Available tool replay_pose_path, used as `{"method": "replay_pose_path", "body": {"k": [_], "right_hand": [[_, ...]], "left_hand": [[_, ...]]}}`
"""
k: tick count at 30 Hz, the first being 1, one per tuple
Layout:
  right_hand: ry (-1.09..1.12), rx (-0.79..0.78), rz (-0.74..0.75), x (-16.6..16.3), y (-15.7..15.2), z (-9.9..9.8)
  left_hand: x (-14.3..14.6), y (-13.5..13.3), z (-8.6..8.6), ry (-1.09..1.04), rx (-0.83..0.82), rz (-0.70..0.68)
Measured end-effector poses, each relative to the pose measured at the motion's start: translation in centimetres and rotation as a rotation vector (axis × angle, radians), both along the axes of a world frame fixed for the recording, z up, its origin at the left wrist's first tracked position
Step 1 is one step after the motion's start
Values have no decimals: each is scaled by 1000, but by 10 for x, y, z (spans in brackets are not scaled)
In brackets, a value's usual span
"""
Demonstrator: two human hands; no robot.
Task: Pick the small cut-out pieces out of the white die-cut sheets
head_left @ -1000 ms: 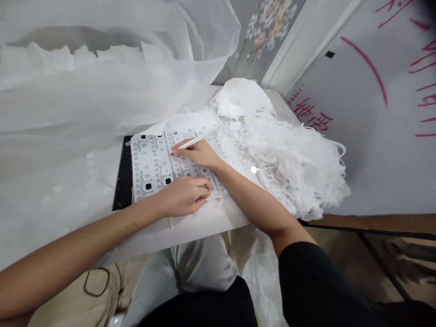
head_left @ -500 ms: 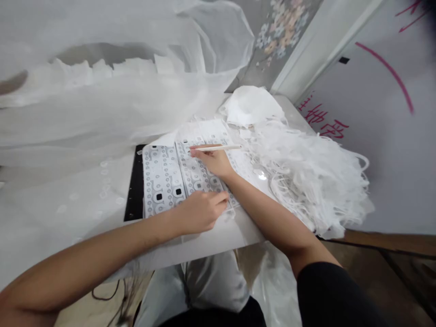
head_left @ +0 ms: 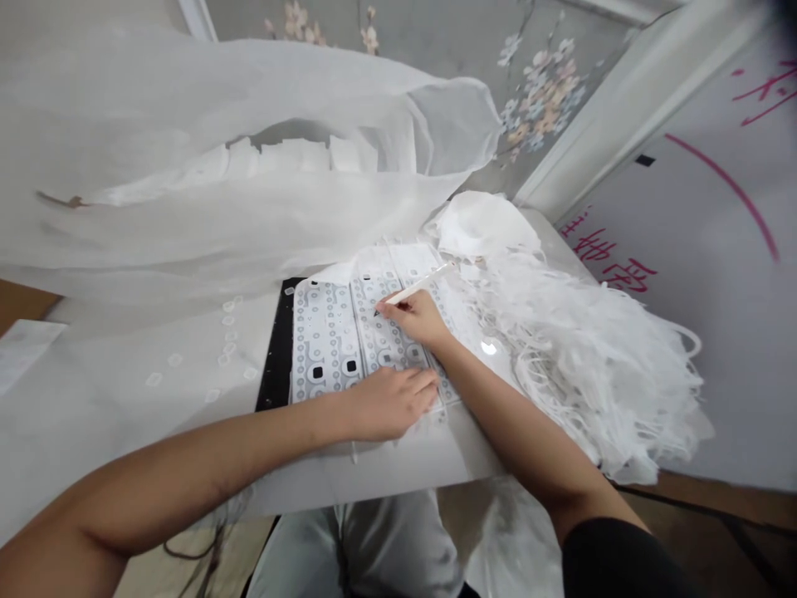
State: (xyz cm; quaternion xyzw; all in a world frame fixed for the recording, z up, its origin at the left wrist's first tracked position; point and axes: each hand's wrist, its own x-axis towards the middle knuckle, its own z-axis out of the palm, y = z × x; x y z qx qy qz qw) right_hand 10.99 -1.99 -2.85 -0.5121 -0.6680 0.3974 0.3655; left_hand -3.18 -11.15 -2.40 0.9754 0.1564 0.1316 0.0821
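My right hand (head_left: 418, 319) pinches a slim white pen-shaped tool (head_left: 423, 285). Its dark tip points down at a white sheet (head_left: 320, 332) printed with grey rings and curves; whether the tip touches I cannot tell. Pressing on the near part of this sheet, my left hand (head_left: 395, 402) lies with its fingers stretched out to the right and holds nothing. Black squares show in the sheet at lower left. Under its left side a black board (head_left: 274, 357) sticks out. My left forearm covers part of the sheet's near edge.
Right of the sheet lies a big heap of white strips (head_left: 591, 357), with a white rounded cloth piece (head_left: 486, 226) behind it. Sheer white fabric (head_left: 261, 224) spreads across the back. Small cut-out bits (head_left: 227, 340) dot the table at left. A whiteboard (head_left: 716, 349) with red writing stands at right.
The pen-shaped tool has swung from nearly level to a slant, tip down toward the sheet. My left hand's fingers have flattened out. The head view has shifted, showing more wall.
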Motion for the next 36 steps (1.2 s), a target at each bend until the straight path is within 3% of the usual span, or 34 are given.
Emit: {"method": "replay_pose_path", "body": {"k": [4,10,15,21,27,36], "right_hand": [[1,7,15,0,-1,0],[19,15,25,-1,-2,-1],[-73,76,27,-2,-5,1],[-271,377,203,0,-7,4],[-516,552,272,0,-9,5],[-602,545,171,-6,-13,3]], "left_hand": [[-3,2,5,-29,-116,-31],[-5,6,16,-115,-335,28],[-5,5,14,-113,-191,-6],[-6,4,8,-218,-60,17],[-7,7,8,-271,-20,-40],[-3,9,6,-238,-62,-123]]}}
